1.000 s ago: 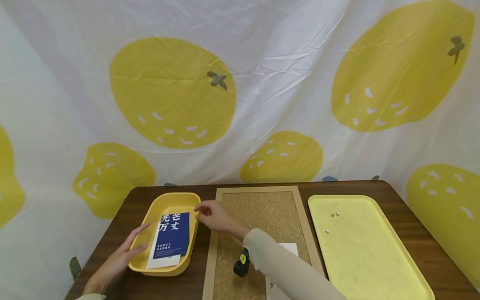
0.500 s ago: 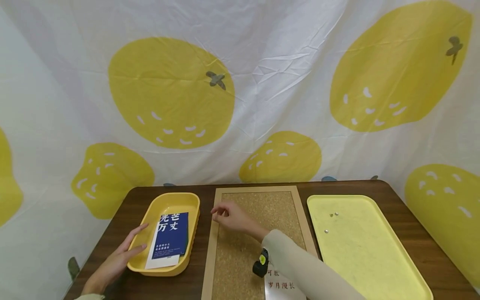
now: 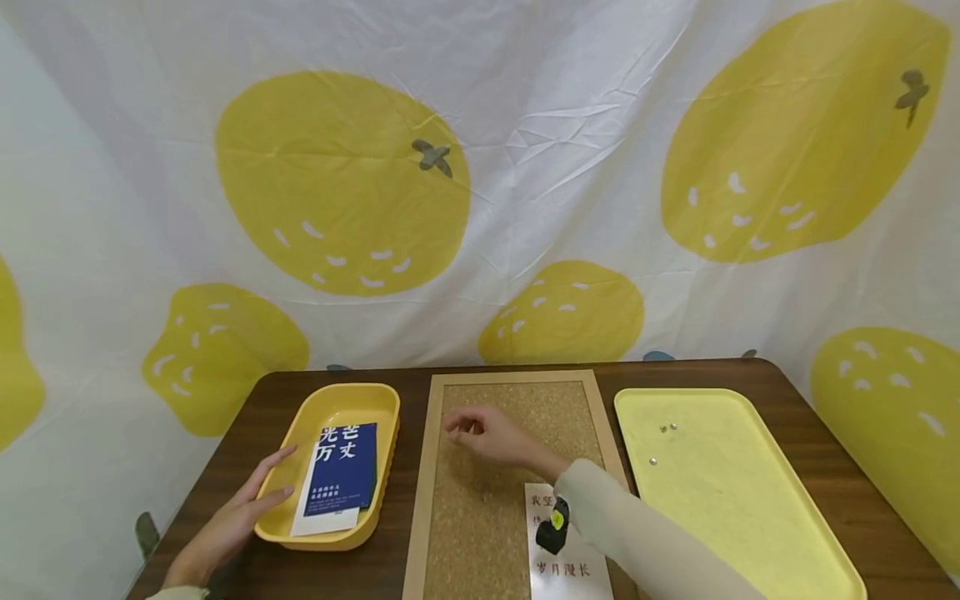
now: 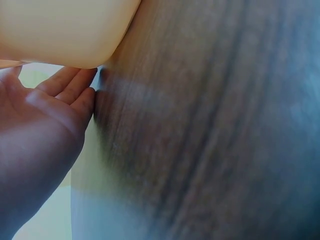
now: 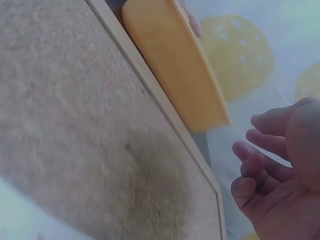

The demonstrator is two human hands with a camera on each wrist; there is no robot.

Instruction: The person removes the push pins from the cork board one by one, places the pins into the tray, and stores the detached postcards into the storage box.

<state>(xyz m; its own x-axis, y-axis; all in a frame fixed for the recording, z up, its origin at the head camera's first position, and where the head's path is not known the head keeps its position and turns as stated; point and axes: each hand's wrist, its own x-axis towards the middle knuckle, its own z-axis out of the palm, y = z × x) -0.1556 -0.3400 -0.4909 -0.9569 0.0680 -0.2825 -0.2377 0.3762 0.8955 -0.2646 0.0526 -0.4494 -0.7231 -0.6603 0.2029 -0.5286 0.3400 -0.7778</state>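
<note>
On the left of the table, a yellow plastic basin (image 3: 341, 398) holds a dark blue card (image 3: 343, 471) with white characters, lying over a white card (image 3: 325, 523). My left hand (image 3: 231, 518) grips the basin's left rim; thumb and index finger reach over the edge, while other fingers show outside its wall (image 4: 65, 32) in the left wrist view. Above the framed cork board (image 3: 517, 398) hovers my right hand (image 3: 495, 435), its fingers loosely curled and nothing visible between them. The right wrist view shows a gap between its thumb and fingers.
A white card (image 3: 566, 567) with red characters lies on the lower right of the board, partly behind my right wrist. To the right stands a pale yellow tray (image 3: 735, 492) with a few small pins (image 3: 653, 462) on it. A lemon-print curtain (image 3: 420, 333) hangs behind the table.
My right hand has left the basin's right rim and moved rightward over the cork board, uncovering more of the white card there. The left hand and basin look unchanged.
</note>
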